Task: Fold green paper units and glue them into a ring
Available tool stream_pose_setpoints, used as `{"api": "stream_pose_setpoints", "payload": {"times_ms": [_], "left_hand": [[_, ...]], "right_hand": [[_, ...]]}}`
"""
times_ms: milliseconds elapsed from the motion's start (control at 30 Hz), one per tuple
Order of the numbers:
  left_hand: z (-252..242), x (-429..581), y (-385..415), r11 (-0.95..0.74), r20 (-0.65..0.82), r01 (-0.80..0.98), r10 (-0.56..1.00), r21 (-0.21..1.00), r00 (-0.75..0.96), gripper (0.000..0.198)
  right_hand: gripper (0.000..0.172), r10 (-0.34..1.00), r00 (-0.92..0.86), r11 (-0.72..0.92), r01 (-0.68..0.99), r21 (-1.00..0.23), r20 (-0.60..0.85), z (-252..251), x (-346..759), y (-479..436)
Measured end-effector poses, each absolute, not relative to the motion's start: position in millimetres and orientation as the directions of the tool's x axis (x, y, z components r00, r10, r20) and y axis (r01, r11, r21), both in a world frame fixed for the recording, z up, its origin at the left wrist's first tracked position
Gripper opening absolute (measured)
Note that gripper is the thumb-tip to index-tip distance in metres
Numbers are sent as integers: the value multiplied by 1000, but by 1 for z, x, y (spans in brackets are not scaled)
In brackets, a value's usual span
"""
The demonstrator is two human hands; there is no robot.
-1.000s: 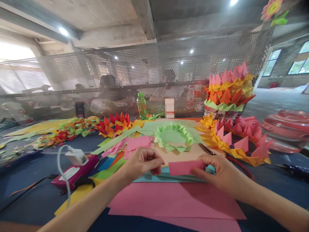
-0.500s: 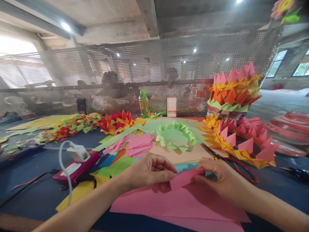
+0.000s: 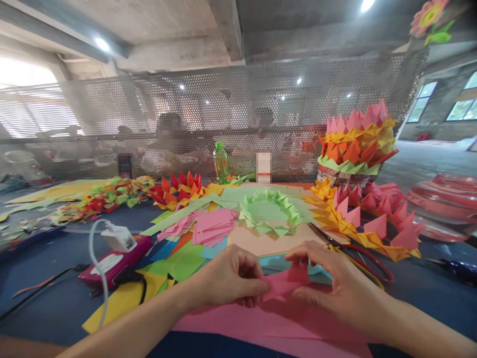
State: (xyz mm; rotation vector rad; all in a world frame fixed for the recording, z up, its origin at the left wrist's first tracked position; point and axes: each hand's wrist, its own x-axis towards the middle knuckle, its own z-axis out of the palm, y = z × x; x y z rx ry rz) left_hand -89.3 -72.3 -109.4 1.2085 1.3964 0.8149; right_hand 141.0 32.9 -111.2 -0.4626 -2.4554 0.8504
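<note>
A small piece of pink paper (image 3: 278,286), partly folded, is held just above a larger pink sheet (image 3: 223,318). My left hand (image 3: 238,278) is closed, pinching the small piece's left end between thumb and fingers. At its other end a darker pink flap stands up, and the fingers of my right hand (image 3: 328,278) touch that flap from behind. The right thumb is apart from those fingers, lower and close to the paper's near edge. Just beyond both hands lies a ring of folded light-green paper points (image 3: 248,221). Left of the ring is a stack of pink paper pieces (image 3: 212,226).
Red-handled scissors (image 3: 376,263) lie to the right of my right hand. Pink and yellow folded strips (image 3: 357,233) and a tall layered paper piece (image 3: 354,144) stand behind them. A magenta power strip (image 3: 108,268) with a white charger is at left. A green bottle (image 3: 220,164) stands at the back.
My right thumb and fingers have come apart at the small pink paper, and its flap now stands upright. My left hand has tightened to a closer pinch. The view has shifted slightly.
</note>
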Motion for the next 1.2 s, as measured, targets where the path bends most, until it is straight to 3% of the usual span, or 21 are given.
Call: {"api": "stream_pose_setpoints", "payload": {"times_ms": [67, 167, 233, 467, 600, 700, 767, 833, 1000, 1200], "left_hand": [[-110, -86, -73, 265, -287, 218, 955, 939, 79, 27], [-111, -83, -73, 278, -300, 206, 951, 938, 81, 32], [-110, -83, -73, 283, -304, 199, 949, 938, 86, 33], [-108, -89, -69, 248, -282, 227, 950, 942, 132, 36], [-110, -89, -69, 179, -217, 412, 975, 894, 49, 34], [-108, -84, -75, -81, 106, 688, 994, 722, 6, 19], [-105, -81, -80, -293, 335, 788, 935, 541, 118, 18], [-101, -78, -84, -473, 448, 782, 849, 406, 280, 16], [-98, -76, -88, -650, 365, 735, 743, 192, 561, 20], [-102, -78, -91, -605, 399, 789, 754, 111, 522, 17]], "right_hand": [[30, 373, -826, 807, 65, -587, 422, -114, 141, 31], [2, 254, -817, 896, -2, -443, 518, -115, 141, 28], [12, 223, -809, 924, -2, -382, 544, -113, 140, 26], [18, 136, -804, 949, -61, -308, 579, -111, 141, 30], [28, 87, -824, 960, -81, -268, 560, -109, 143, 29], [32, 48, -842, 963, -104, -250, 537, -106, 142, 28], [31, 52, -855, 962, -96, -256, 516, -106, 142, 29], [28, 68, -868, 960, -78, -269, 492, -109, 141, 31], [25, 101, -889, 961, -28, -274, 447, -112, 142, 38], [27, 147, -917, 973, 68, -219, 370, -108, 144, 39]]}}
